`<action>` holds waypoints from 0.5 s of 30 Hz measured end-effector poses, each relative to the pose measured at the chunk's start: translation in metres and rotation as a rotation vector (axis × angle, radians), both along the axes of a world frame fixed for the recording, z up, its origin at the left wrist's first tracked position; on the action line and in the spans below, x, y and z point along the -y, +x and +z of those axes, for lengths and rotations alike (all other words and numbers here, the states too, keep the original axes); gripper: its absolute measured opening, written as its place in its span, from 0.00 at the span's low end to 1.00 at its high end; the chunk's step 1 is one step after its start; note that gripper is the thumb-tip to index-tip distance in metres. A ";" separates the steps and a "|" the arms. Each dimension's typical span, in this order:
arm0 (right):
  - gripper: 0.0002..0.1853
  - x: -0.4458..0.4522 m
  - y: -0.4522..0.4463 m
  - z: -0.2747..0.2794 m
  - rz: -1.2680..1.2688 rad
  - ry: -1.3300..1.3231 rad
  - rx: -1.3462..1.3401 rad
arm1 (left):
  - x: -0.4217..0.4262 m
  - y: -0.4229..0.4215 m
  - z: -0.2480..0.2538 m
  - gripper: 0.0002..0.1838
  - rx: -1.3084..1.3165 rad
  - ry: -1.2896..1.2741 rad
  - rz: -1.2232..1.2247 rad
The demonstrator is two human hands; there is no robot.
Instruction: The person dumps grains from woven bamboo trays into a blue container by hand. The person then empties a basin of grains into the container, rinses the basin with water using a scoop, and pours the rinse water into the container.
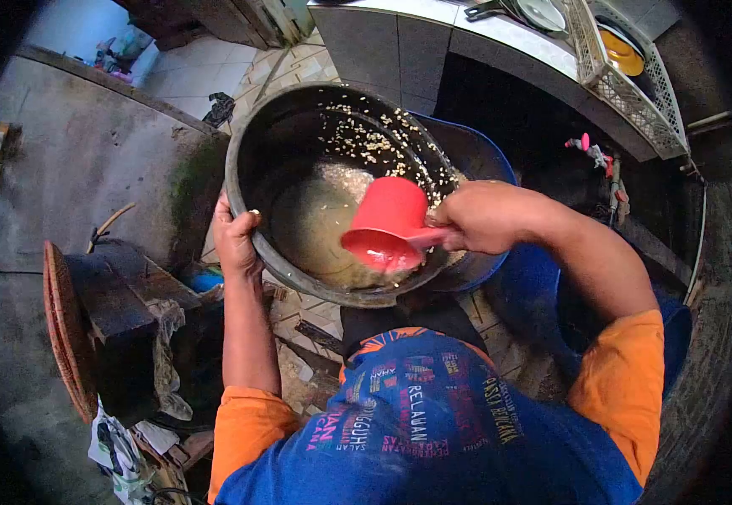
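My left hand [238,236] grips the left rim of a large black basin [258,143], which is tilted. Cloudy water [303,223] lies in the basin, and pale beans or grains [366,143] cling to its far inner wall. In my right hand [480,217] is the handle of a red water dipper [389,210]. The dipper is tipped over the basin, its mouth toward me, with some liquid visible inside. Behind and to the right of the black basin, a blue-rimmed tub [488,151] is partly covered by it.
A pink-handled tap [586,145] is at the right, above a blue barrel [673,337]. A counter at the back holds a plastic dish basket [644,93]. At the left are a woven round tray [67,328] and a dark wooden stand [130,295] beside a grey wall.
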State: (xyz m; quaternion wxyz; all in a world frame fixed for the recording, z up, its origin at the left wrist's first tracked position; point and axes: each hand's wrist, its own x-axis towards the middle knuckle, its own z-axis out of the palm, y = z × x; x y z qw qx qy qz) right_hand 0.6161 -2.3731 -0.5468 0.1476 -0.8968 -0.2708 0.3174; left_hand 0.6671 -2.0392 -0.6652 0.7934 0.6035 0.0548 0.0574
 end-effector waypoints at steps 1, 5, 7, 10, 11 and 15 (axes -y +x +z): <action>0.10 0.008 -0.004 0.000 0.022 -0.105 0.027 | 0.001 0.000 0.000 0.18 -0.005 -0.004 -0.001; 0.09 0.034 -0.029 -0.001 -0.068 -0.356 0.274 | 0.009 -0.002 0.007 0.20 -0.004 0.028 -0.006; 0.11 0.045 -0.042 -0.015 -0.058 -0.352 0.369 | 0.013 -0.002 0.009 0.21 0.009 0.005 -0.024; 0.18 0.055 -0.061 -0.031 -0.196 -0.343 0.607 | 0.014 0.000 0.005 0.21 -0.009 0.042 -0.025; 0.18 0.058 -0.067 -0.040 -0.204 -0.343 0.609 | 0.017 0.000 0.008 0.21 -0.006 0.044 -0.032; 0.17 0.083 -0.097 -0.070 -0.352 -0.219 0.903 | 0.029 0.002 0.014 0.21 -0.001 0.038 -0.051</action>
